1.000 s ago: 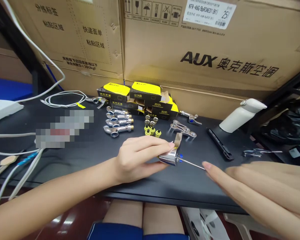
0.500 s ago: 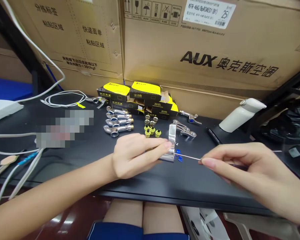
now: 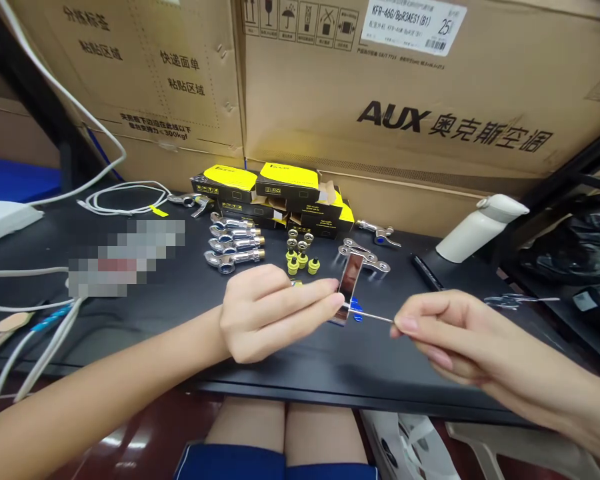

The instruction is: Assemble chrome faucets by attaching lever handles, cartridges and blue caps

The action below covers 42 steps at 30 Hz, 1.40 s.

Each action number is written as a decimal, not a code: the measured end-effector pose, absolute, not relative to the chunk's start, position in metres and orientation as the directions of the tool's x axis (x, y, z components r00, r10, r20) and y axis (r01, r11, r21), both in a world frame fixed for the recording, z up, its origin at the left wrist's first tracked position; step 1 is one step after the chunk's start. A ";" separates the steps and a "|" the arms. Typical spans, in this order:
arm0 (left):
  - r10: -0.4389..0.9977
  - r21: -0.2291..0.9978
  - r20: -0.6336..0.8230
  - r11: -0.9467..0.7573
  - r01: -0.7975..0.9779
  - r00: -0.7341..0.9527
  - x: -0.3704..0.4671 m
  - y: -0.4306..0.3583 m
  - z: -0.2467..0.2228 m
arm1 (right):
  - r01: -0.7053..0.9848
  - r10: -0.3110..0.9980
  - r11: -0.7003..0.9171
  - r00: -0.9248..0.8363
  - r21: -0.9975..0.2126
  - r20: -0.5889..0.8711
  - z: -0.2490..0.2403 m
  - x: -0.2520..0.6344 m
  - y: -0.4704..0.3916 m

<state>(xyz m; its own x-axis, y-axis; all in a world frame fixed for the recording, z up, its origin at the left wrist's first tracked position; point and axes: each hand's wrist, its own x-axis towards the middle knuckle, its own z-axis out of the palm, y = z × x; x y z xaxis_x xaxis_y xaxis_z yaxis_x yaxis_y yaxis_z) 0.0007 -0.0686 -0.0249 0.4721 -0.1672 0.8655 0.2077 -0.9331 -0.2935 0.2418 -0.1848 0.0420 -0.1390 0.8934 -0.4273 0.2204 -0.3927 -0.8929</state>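
Note:
My left hand [image 3: 275,313] is closed around a shiny chrome tap part with a flat lever handle [image 3: 351,280] that stands up past the fingertips. The rest of that part is hidden behind the fingers. My right hand [image 3: 450,333] pinches a thin screwdriver [image 3: 375,316]; its metal shaft points left and its tip meets the base of the lever handle. Small blue pieces [image 3: 357,309] lie on the table just behind the shaft. Farther back are several loose chrome handles [image 3: 377,261], yellow-green valve cartridges [image 3: 303,259] and brass-coloured rings [image 3: 307,239].
Several chrome tap bodies [image 3: 235,259] lie in a row left of the cartridges. Black and yellow boxes [image 3: 287,183] are stacked behind them. A white bottle [image 3: 475,233] and a black pen [image 3: 427,272] lie at the right. Cables [image 3: 55,340] run along the left of the table [image 3: 400,373].
The lever handle has turned and tilted to the right, now showing a dark reflection. My right hand has shifted slightly left, its fingers rearranged on the screwdriver.

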 end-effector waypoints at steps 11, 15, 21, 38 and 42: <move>0.646 0.666 0.723 -0.746 -0.002 0.245 0.017 -0.071 -0.019 | 0.819 0.952 0.030 0.151 -0.573 0.267 -0.042 0.323 -0.164; 0.791 0.854 0.520 -0.494 -0.164 0.324 0.016 -0.070 -0.014 | 0.971 0.931 0.117 -0.033 -0.210 0.364 -0.072 0.337 -0.163; 0.830 0.892 0.451 -0.405 -0.200 0.328 0.016 -0.065 -0.013 | 0.964 0.901 0.192 -0.248 0.184 0.357 -0.065 0.328 -0.154; 0.657 0.509 0.212 -0.707 0.492 0.724 -0.001 -0.053 -0.004 | 0.061 0.959 0.282 -0.041 -0.958 0.280 -0.035 0.221 -0.085; 0.731 0.047 0.007 -0.682 0.730 0.682 -0.018 -0.049 -0.002 | -0.086 0.976 0.195 0.117 -0.977 0.185 -0.036 0.238 -0.076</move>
<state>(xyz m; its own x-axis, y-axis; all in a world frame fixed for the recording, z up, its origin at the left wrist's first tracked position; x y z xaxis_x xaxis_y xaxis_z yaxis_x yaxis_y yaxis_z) -0.0177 -0.0487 -0.0021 0.6822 0.7311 0.0070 0.7301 -0.6817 0.0472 0.2380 -0.0763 -0.0355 0.1167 0.9759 0.1846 -0.0862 0.1951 -0.9770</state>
